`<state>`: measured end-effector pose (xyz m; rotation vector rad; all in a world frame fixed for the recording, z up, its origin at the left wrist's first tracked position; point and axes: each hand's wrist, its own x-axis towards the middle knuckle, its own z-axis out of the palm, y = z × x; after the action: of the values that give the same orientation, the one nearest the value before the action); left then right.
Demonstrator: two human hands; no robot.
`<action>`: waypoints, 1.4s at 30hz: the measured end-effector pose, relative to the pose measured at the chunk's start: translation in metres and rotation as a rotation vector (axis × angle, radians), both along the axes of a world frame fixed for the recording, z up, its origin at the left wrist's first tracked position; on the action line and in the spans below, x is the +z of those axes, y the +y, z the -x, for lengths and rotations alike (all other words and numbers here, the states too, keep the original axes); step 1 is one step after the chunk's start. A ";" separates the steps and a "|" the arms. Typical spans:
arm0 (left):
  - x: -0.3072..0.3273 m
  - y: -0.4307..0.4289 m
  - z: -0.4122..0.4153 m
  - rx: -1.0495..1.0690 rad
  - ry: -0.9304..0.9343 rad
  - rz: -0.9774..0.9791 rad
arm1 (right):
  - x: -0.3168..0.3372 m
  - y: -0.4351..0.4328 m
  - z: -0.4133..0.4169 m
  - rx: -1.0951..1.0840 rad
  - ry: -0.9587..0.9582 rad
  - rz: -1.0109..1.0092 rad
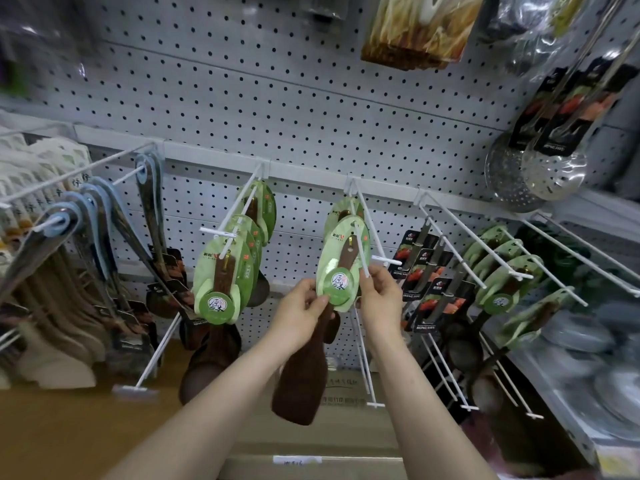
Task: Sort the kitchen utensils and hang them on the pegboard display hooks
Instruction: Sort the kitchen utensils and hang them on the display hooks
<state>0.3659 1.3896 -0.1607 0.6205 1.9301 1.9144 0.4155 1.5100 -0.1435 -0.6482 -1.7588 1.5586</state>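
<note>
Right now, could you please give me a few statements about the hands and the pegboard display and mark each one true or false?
1. Both hands hold the green card of a brown wooden spatula. True: left hand, right hand, green card.
2. The pegboard is bare wood. False: it is grey with rows of holes.
3. A perforated metal skimmer hangs at the upper right. True.
4. The hook being loaded carries no other item. False: another green card hangs behind.

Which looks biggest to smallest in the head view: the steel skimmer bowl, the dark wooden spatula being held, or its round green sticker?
1. Dark wooden spatula, though nearest the camera.
2. Steel skimmer bowl.
3. Round green sticker.
</note>
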 end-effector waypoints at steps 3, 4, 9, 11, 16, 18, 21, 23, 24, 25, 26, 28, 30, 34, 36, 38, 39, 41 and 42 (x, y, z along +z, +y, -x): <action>-0.009 0.005 0.002 -0.010 0.011 0.083 | -0.003 0.006 -0.004 -0.019 -0.016 -0.042; -0.011 0.007 0.002 -0.011 0.009 0.096 | -0.002 0.007 -0.005 -0.019 -0.015 -0.052; -0.011 0.013 0.006 0.027 0.073 0.099 | -0.002 0.013 -0.011 0.043 -0.033 -0.043; -0.004 0.015 0.008 0.039 0.082 0.040 | -0.003 0.014 -0.014 0.089 -0.023 -0.031; 0.005 0.015 0.010 0.034 0.114 -0.029 | -0.006 0.015 -0.019 0.163 -0.004 -0.043; 0.004 0.014 0.010 0.009 0.128 -0.039 | -0.008 0.017 -0.021 0.181 0.004 -0.067; 0.004 0.012 0.008 -0.021 0.125 -0.071 | -0.010 0.018 -0.026 0.185 0.014 -0.101; 0.004 0.013 0.008 -0.035 0.123 -0.082 | -0.010 0.018 -0.029 0.182 0.021 -0.124; 0.003 0.013 0.008 -0.037 0.130 -0.080 | -0.011 0.019 -0.030 0.187 0.021 -0.129; 0.003 0.013 0.008 -0.042 0.136 -0.078 | -0.010 0.019 -0.030 0.187 0.022 -0.136; 0.003 0.014 0.009 -0.045 0.141 -0.076 | -0.010 0.020 -0.030 0.189 0.026 -0.142; 0.005 0.016 0.011 -0.041 0.138 -0.089 | -0.009 0.020 -0.028 0.178 0.022 -0.158; 0.010 0.017 0.011 -0.010 0.142 -0.122 | -0.006 0.019 -0.024 0.150 0.022 -0.164; 0.017 0.023 0.024 0.163 0.219 -0.143 | 0.008 0.021 -0.012 0.097 0.039 -0.133; 0.022 0.027 0.035 0.189 0.239 -0.158 | 0.018 0.024 -0.005 0.105 0.036 -0.126; 0.029 0.032 0.044 0.181 0.223 -0.126 | 0.025 0.029 0.005 0.122 0.031 -0.086; 0.033 0.035 0.049 0.168 0.203 -0.105 | 0.029 0.031 0.010 0.133 0.019 -0.075; 0.041 0.041 0.055 0.133 0.157 -0.086 | 0.033 0.034 0.018 0.163 -0.023 -0.061; 0.045 0.043 0.057 0.110 0.138 -0.086 | 0.034 0.037 0.021 0.176 -0.037 -0.057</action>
<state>0.3087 1.4324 -0.1159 0.7004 2.0127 2.0812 0.3945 1.5465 -0.1099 -0.5088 -1.9243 1.6150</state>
